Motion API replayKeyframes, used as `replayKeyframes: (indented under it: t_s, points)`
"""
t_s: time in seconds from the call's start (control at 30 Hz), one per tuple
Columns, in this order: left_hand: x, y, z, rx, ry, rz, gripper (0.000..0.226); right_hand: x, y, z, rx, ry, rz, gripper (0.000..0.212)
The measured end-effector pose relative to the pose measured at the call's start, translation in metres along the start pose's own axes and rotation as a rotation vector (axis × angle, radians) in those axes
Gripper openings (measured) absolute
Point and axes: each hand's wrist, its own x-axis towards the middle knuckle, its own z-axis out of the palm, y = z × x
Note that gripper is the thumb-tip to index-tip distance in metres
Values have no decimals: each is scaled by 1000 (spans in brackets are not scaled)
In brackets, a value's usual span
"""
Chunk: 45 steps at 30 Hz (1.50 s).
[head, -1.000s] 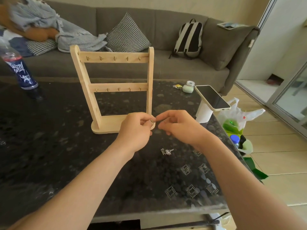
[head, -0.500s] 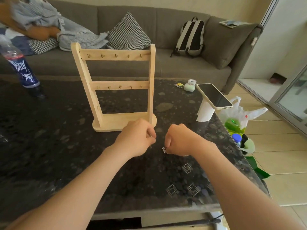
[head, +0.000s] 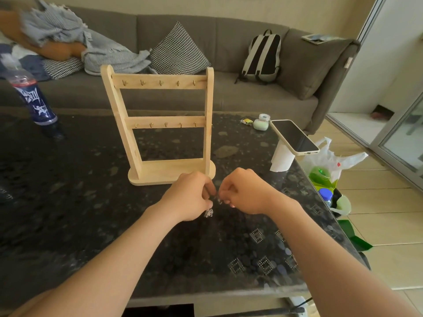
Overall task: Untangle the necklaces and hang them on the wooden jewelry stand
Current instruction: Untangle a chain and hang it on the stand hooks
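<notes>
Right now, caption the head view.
Left hand and right hand pinch tangled silver necklaces near the wooden jewelry stand.

Nothing legible — the bottle (head: 34,100) bears white lettering, unreadable.

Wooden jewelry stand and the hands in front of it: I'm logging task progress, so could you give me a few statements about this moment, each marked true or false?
1. No necklace hangs on the wooden jewelry stand. True.
2. The left hand and right hand pinch the necklaces just in front of the stand's base. True.
3. The phone lies flat on the table. False: it rests tilted on a white holder.
4. The bottle stands to the right of the stand. False: it stands at the table's far left.
</notes>
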Motion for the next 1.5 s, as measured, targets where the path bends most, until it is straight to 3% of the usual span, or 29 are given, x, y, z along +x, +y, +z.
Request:
replayKeyframes:
  t_s: [0.3,0.6,0.97,1.5]
  points:
    - [-5,1,-19,-490,173,-74,7,-5,-20,-6,240,212,-41,29]
    - [-7,6,-26,-628,206,-131,7,-9,-34,-5,269,335,1,27]
    - [-3,7,-33,-792,266,-195,14,-11,-49,-10,416,278,67,50]
    - [-5,4,-41,-757,231,-224,15,-8,-46,-19,1345,351,343,37]
